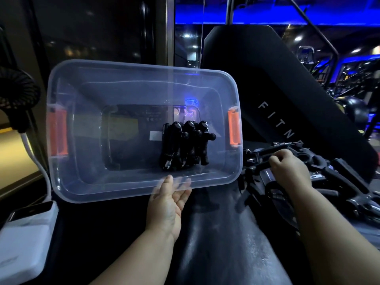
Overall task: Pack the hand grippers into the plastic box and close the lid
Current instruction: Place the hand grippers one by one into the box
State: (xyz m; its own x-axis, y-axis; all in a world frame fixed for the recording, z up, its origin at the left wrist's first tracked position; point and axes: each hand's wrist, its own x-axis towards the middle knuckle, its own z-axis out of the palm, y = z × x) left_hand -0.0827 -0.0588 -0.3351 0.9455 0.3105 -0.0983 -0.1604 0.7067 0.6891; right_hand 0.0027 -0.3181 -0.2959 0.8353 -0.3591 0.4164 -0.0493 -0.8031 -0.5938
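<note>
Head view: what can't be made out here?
- Hand grippers in the box: head view, black and overlapping, count unclear.
- Pile: head view, dark, partly under the right hand, cut by the right edge.
- Left hand: head view, fingertips blurred behind the box rim.
- Lid: nowhere in head view.

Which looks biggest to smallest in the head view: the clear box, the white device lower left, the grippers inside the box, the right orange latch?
1. clear box
2. white device (nearer the camera, so flattered)
3. packed grippers
4. right orange latch
</note>
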